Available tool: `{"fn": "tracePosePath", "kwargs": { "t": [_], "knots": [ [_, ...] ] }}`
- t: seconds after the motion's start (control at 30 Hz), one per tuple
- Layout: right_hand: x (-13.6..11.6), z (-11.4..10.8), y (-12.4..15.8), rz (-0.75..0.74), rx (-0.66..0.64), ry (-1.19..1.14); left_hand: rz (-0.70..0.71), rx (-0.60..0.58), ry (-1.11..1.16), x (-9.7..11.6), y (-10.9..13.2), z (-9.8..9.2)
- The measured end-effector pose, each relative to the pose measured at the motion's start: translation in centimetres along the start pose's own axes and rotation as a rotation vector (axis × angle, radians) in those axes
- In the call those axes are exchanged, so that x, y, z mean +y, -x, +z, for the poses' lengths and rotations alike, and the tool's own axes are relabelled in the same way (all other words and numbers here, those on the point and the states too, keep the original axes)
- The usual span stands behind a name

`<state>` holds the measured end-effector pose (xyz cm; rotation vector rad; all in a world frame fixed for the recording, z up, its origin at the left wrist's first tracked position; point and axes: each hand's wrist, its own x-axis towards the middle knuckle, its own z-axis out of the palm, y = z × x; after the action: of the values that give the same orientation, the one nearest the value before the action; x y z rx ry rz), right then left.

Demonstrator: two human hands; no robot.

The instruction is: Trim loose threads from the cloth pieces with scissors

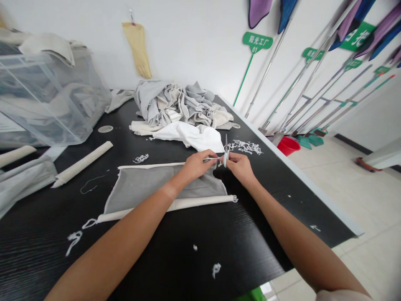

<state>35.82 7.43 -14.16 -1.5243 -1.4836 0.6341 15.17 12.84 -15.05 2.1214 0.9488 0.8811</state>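
A grey cloth [140, 184] with cream rolled edges along its two long sides lies flat on the black table [175, 246]. My left hand [199, 164] pinches the far right corner of this cloth, fingers closed on it. My right hand [239, 165] is closed around the white handles of small scissors [226, 146], whose blades point away from me. Both hands almost meet at that corner, where short white threads hang. Loose white threads trail from the near edge's left and right ends.
A heap of grey and cream cloths [175, 102] and a white cloth [191, 134] lie behind. Thread scraps [246, 146] are at right. A clear bin [46, 96] and cream roll [83, 164] stand left. Beyond the table are mops and a red bucket [288, 145].
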Motion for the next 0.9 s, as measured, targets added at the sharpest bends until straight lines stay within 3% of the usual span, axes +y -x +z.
{"fn": "tracePosePath", "kwargs": {
  "t": [0.27, 0.43, 0.67, 0.9],
  "knots": [
    [-0.8, -0.2, 0.3, -0.015, 0.018, 0.067, -0.010, 0.007, 0.053, 0.0, -0.1, -0.2],
    [-1.7, -0.9, 0.8, 0.028, -0.012, 0.057, -0.006, 0.089, 0.162, -0.8, -0.4, 0.0],
    [-2.7, -1.2, 1.8, 0.201, -0.442, -0.212, -0.026, 0.170, 0.195, -1.6, -0.6, 0.0],
    [-3.0, -1.6, 2.1, 0.239, -0.656, -0.261, -0.026, 0.220, 0.261, -1.4, -0.5, -0.1]
  ]
}}
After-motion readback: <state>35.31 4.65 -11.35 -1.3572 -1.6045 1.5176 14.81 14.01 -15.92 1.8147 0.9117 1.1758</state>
